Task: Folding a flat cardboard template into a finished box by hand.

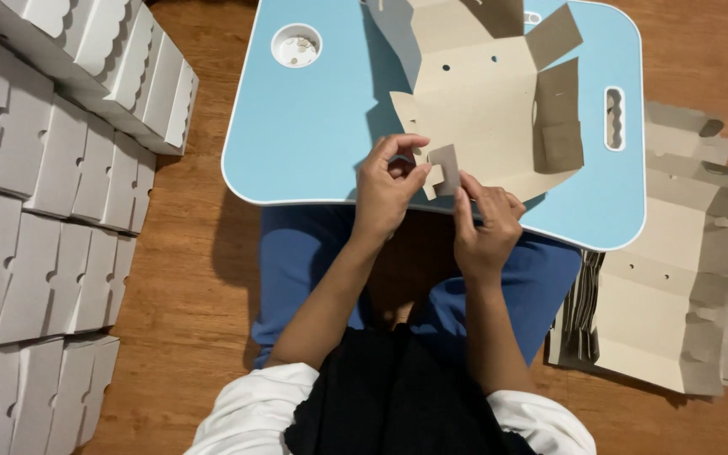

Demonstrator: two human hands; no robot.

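Two hands are working a flat cardboard box blank (482,109) lying on the blue table (297,143): the left hand (385,190) and right hand (486,223) are pinching its small tab (446,160). Light, stiff, easily creased; probably best gripped along the folds.

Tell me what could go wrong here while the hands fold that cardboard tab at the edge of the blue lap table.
Both the left hand and right hand pinch a small tab of the cardboard box blank; pressing hard might tear or crease it wrongly. The blank overhangs the blue lap table edge, so it could slide off.
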